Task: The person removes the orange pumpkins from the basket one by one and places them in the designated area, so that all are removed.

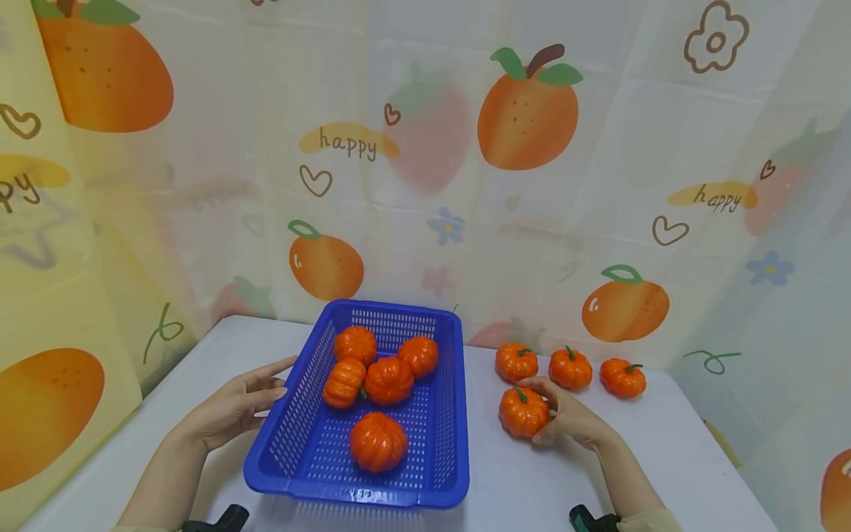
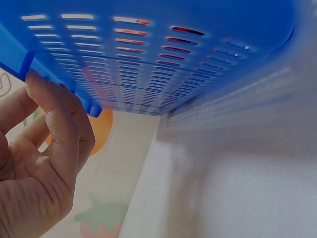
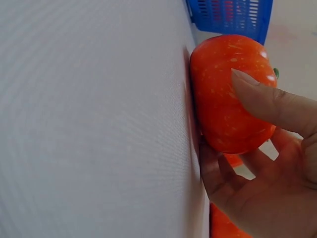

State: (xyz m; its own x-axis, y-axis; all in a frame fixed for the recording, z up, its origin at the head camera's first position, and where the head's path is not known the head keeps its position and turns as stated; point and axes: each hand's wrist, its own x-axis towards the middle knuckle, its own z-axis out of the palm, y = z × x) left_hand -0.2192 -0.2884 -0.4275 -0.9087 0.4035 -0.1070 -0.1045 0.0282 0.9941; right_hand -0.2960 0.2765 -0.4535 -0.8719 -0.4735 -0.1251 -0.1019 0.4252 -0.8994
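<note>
My right hand [image 1: 565, 414] grips a small orange toy pumpkin [image 1: 521, 414] with a green stem, thumb on one side and fingers on the other. In the right wrist view that pumpkin [image 3: 233, 94] is close against the white tabletop. My left hand [image 1: 233, 406] is at the left side of a blue plastic basket [image 1: 425, 484], its fingertips touching the outside of the rim. The left wrist view shows those fingers [image 2: 59, 119] bent under the rim edge. Several orange pumpkins lie in the basket, one of them [image 1: 377, 442] nearer its front.
Behind the held pumpkin, a row of three more stands on the white table [image 1: 685, 458]: a left one [image 1: 515, 362], a middle one [image 1: 570, 369] and a right one [image 1: 623, 378]. A fruit-patterned curtain [image 1: 412, 244] hangs behind the table.
</note>
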